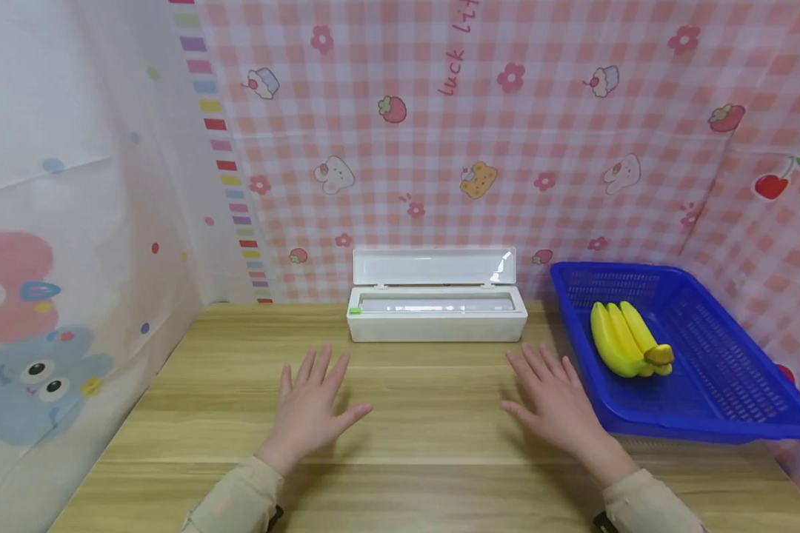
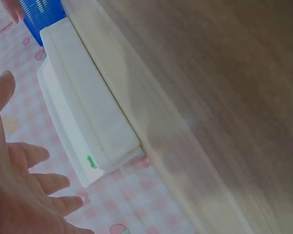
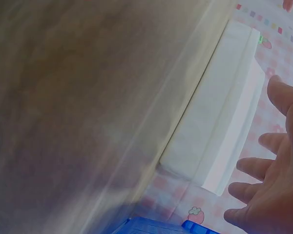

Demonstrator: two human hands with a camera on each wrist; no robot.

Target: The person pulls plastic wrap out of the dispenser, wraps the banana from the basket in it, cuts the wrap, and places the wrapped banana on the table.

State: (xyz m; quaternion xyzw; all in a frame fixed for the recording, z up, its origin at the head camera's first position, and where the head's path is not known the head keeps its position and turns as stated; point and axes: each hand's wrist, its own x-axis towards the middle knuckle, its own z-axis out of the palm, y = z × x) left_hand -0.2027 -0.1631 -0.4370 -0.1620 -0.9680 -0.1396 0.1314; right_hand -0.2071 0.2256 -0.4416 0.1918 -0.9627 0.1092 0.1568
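In the head view my left hand [image 1: 311, 409] is spread palm down over the left half of the wooden table, holding nothing. My right hand [image 1: 555, 409] is spread the same way at the right, beside the blue basket [image 1: 680, 429]. Beyond both hands, against the back wall, stands a long white box [image 1: 436, 328] with its lid [image 1: 433, 267] raised. It looks like a cling film dispenser, with a small green slider [image 1: 355, 311] at its left end. Both wrist views show the box ahead of the outstretched fingers [image 2: 53, 184], apart from them.
A bunch of yellow bananas [image 1: 623, 340] lies in the left part of the basket, on the right side of the table. The wooden tabletop [image 1: 427, 429] ends at a pink checked cloth [image 1: 427, 148] behind and a white patterned cloth [image 1: 93, 222] on the left.
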